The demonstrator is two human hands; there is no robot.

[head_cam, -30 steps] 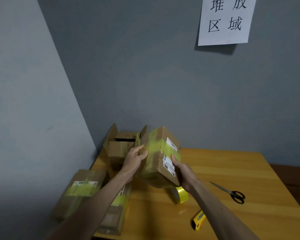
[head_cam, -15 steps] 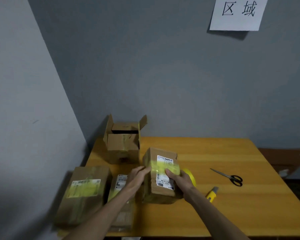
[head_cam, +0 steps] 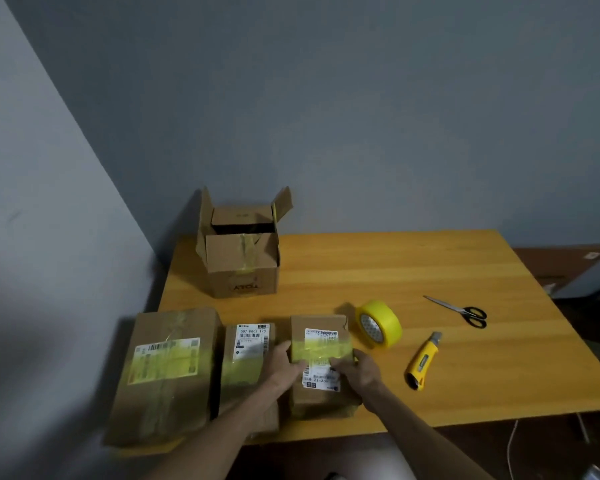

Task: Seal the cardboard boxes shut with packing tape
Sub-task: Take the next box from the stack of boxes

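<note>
Four boxes crowd a yellow-wood table (grey corner walls).

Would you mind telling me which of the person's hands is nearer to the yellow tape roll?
Right. The right hand rests on the small box by its right edge, close to the tape roll; the left hand rests on the box's left edge, farther away.

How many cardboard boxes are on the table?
4: a large taped box at the left edge, a small box beside it, a third box under the left hand and right hand, and an open box at the back.
</note>
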